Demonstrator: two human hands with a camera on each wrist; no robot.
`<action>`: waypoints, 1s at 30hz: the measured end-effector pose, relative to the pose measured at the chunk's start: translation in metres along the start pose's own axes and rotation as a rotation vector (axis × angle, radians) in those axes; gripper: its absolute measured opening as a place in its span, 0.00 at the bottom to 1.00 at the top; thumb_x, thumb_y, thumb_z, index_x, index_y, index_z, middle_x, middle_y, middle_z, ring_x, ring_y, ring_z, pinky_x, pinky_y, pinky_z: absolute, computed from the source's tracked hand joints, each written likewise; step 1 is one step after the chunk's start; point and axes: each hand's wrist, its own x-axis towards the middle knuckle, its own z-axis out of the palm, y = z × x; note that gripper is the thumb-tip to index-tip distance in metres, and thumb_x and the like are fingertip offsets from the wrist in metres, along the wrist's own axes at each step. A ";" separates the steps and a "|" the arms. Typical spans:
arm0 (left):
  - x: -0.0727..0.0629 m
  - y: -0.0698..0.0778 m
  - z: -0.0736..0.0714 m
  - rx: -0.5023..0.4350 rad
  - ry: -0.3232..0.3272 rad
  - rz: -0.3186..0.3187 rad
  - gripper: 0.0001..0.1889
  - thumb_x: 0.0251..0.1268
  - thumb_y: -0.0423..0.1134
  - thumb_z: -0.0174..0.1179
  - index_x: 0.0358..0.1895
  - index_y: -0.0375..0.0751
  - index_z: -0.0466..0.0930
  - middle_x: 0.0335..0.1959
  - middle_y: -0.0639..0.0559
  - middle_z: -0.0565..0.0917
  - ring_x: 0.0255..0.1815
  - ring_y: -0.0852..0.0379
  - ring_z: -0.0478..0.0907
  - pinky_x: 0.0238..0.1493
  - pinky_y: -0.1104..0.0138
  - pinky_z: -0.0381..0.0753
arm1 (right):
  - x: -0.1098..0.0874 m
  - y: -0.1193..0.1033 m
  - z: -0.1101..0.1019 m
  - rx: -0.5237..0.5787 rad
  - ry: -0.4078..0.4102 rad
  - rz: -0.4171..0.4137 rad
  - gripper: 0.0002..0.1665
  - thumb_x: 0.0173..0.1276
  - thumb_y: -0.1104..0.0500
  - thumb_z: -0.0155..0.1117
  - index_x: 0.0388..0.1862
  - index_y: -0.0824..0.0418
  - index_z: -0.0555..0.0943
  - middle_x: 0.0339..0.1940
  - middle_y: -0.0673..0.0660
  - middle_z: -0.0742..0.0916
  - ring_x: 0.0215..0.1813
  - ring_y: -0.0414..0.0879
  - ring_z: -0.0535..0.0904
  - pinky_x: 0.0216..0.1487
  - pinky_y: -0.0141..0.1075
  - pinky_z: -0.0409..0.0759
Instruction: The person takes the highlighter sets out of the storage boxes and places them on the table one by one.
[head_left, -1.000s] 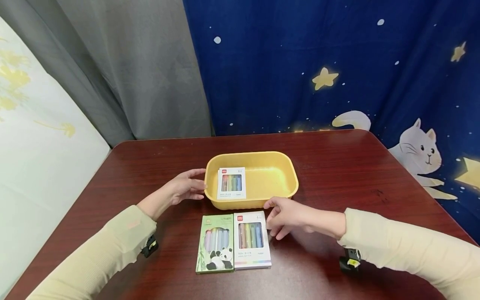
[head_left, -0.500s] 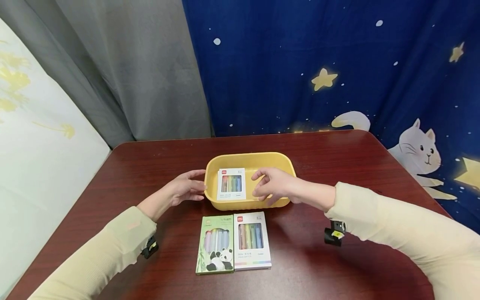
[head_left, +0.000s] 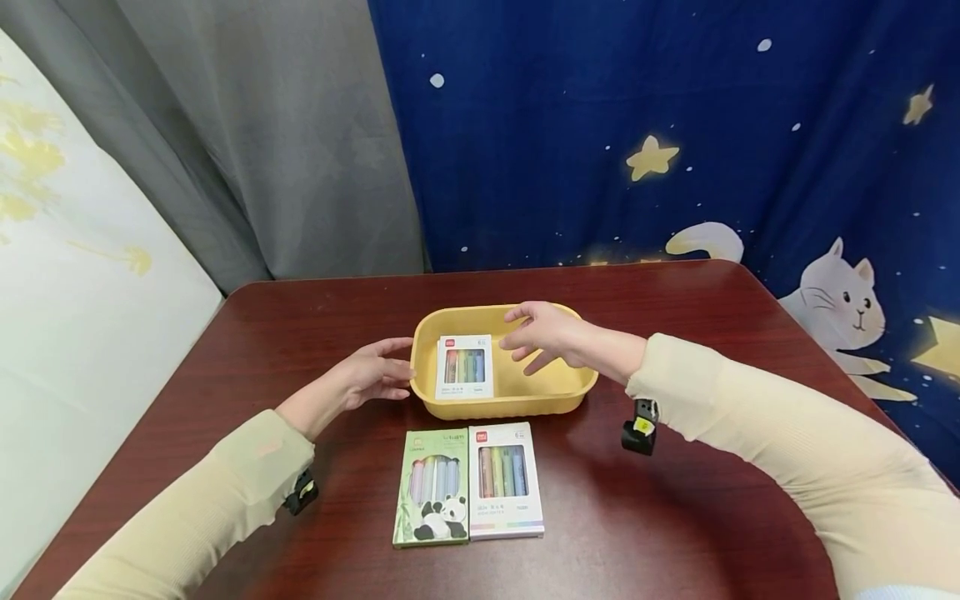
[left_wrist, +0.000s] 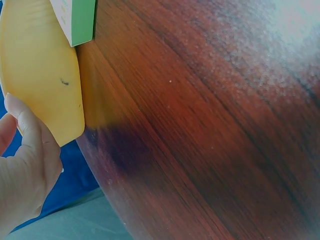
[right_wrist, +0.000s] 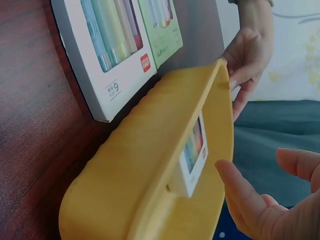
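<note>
A yellow plastic basket [head_left: 517, 406] stands mid-table. At its left end, my left hand [head_left: 373, 375] touches the rim with loosely extended fingers; the left wrist view shows the thumb and fingers beside the basket's wall [left_wrist: 45, 75]. Over the basket's right part hovers my right hand [head_left: 551, 335], fingers spread and loosely bent, holding nothing. Inside the basket's left part lies a white box of coloured markers [head_left: 464, 368]. Before the basket, a green panda-print marker box [head_left: 431, 492] and another white marker box [head_left: 506, 479] lie side by side.
The dark red-brown wooden table [head_left: 675, 358] extends around the basket. Behind it hang a grey curtain [head_left: 292, 142] and a blue star-patterned curtain [head_left: 540, 142]. A white cloth with yellow flowers [head_left: 67, 317] hangs along the left side.
My right hand has moved from beside the front white box up and away, over the basket. The left hand and all the boxes have stayed put.
</note>
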 end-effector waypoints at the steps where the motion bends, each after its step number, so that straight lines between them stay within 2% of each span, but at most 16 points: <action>1: 0.000 0.000 0.000 -0.003 -0.004 0.002 0.36 0.61 0.26 0.53 0.71 0.40 0.47 0.50 0.38 0.74 0.29 0.59 0.78 0.32 0.68 0.83 | 0.004 0.000 0.000 0.011 0.003 0.012 0.33 0.63 0.63 0.59 0.65 0.64 0.59 0.58 0.65 0.74 0.54 0.59 0.75 0.40 0.44 0.83; 6: 0.001 -0.001 -0.001 -0.025 -0.015 0.006 0.37 0.60 0.25 0.52 0.71 0.40 0.47 0.43 0.43 0.75 0.28 0.60 0.78 0.30 0.70 0.82 | 0.024 0.005 0.000 0.088 0.006 0.068 0.37 0.64 0.63 0.58 0.69 0.63 0.55 0.65 0.63 0.67 0.59 0.61 0.72 0.45 0.46 0.81; 10: 0.002 -0.001 -0.002 -0.027 -0.014 0.007 0.37 0.60 0.25 0.52 0.71 0.40 0.47 0.43 0.43 0.75 0.28 0.60 0.78 0.30 0.70 0.82 | 0.038 0.012 0.001 0.164 0.007 0.101 0.39 0.65 0.62 0.57 0.71 0.63 0.51 0.68 0.63 0.64 0.61 0.61 0.69 0.50 0.49 0.78; 16: 0.002 -0.001 0.000 -0.021 -0.007 0.000 0.36 0.60 0.25 0.53 0.71 0.41 0.48 0.45 0.42 0.74 0.28 0.59 0.78 0.31 0.69 0.83 | 0.054 0.022 0.009 0.250 0.016 0.133 0.38 0.65 0.62 0.56 0.70 0.64 0.51 0.66 0.69 0.63 0.62 0.63 0.68 0.50 0.53 0.77; 19: 0.002 0.000 -0.001 -0.020 -0.013 0.002 0.37 0.60 0.25 0.53 0.71 0.41 0.47 0.45 0.42 0.75 0.28 0.59 0.78 0.31 0.69 0.83 | 0.060 0.027 0.014 0.282 0.013 0.147 0.33 0.65 0.63 0.55 0.66 0.65 0.55 0.63 0.70 0.64 0.61 0.65 0.67 0.48 0.54 0.77; 22: 0.002 0.000 -0.001 -0.021 -0.016 0.004 0.37 0.60 0.25 0.53 0.71 0.40 0.47 0.45 0.42 0.75 0.28 0.59 0.78 0.30 0.69 0.83 | 0.064 0.031 0.019 0.294 0.010 0.162 0.28 0.65 0.63 0.55 0.62 0.66 0.58 0.59 0.69 0.65 0.58 0.65 0.69 0.46 0.54 0.79; 26: 0.002 0.000 -0.001 -0.025 -0.012 0.002 0.36 0.61 0.25 0.52 0.71 0.41 0.48 0.44 0.43 0.76 0.28 0.59 0.78 0.30 0.69 0.83 | 0.068 0.034 0.025 0.279 0.010 0.182 0.28 0.65 0.62 0.56 0.61 0.65 0.59 0.53 0.66 0.69 0.46 0.58 0.74 0.43 0.52 0.81; 30: 0.002 0.000 0.000 -0.027 -0.010 0.001 0.36 0.61 0.25 0.52 0.71 0.41 0.48 0.43 0.44 0.76 0.27 0.59 0.78 0.31 0.69 0.83 | 0.070 0.035 0.029 0.266 -0.002 0.182 0.27 0.66 0.61 0.55 0.61 0.66 0.61 0.47 0.64 0.73 0.36 0.52 0.76 0.38 0.46 0.83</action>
